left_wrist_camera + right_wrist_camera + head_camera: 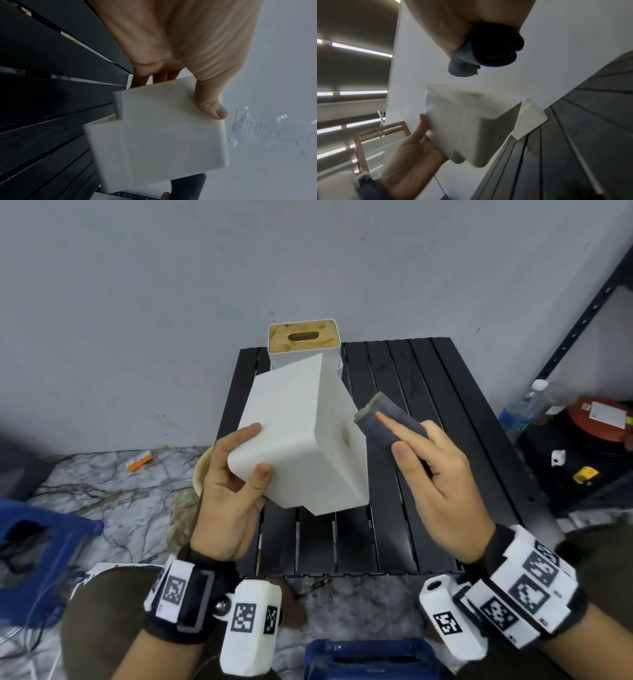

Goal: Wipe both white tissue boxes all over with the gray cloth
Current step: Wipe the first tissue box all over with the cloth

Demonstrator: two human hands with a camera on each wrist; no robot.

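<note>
White tissue box (301, 436) tilted, brownish smudge on side

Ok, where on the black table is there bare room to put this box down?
The black slatted table is bare on its near half and right side. The far left corner is taken by the second tissue box.

Left hand (230, 494) holds tilted tissue box (301, 440); right hand (442, 484) grips gray cloth (383, 422).
</note>
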